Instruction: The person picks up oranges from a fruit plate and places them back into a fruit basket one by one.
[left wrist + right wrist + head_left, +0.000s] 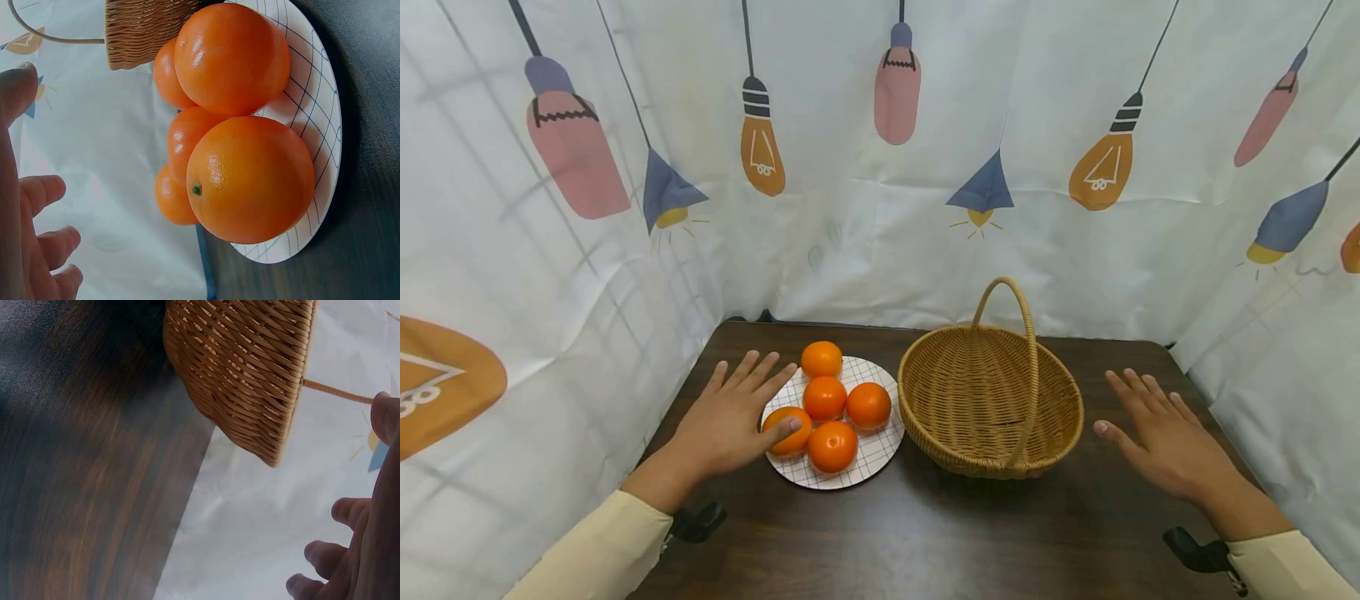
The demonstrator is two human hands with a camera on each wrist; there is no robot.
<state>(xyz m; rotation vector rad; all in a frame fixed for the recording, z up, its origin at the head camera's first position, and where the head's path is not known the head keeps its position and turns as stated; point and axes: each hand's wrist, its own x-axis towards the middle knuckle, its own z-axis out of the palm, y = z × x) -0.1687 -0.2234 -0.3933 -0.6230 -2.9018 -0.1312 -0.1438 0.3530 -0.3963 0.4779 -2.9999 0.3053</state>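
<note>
Several oranges (824, 398) lie on a white plate (868, 467) with a dark grid pattern, left of centre on the table. Above the plate's left side hovers my left hand (726, 425), fingers spread, holding nothing; its thumb overlaps one orange in the head view. In the left wrist view, an orange (250, 181) with a green stem spot is nearest, apart from the fingers (56, 247). Right of the plate stands a wicker basket (955, 392) with an arched handle, nothing inside. Farther right, my right hand (1172, 450) is held with straight fingers, apart from the basket.
The dark wooden table (925, 542) carries the plate and basket close beside each other. White curtains (865, 250) printed with lamps and bulbs hang behind and along both sides. Black straps with mounts (698, 523) sit at both wrists.
</note>
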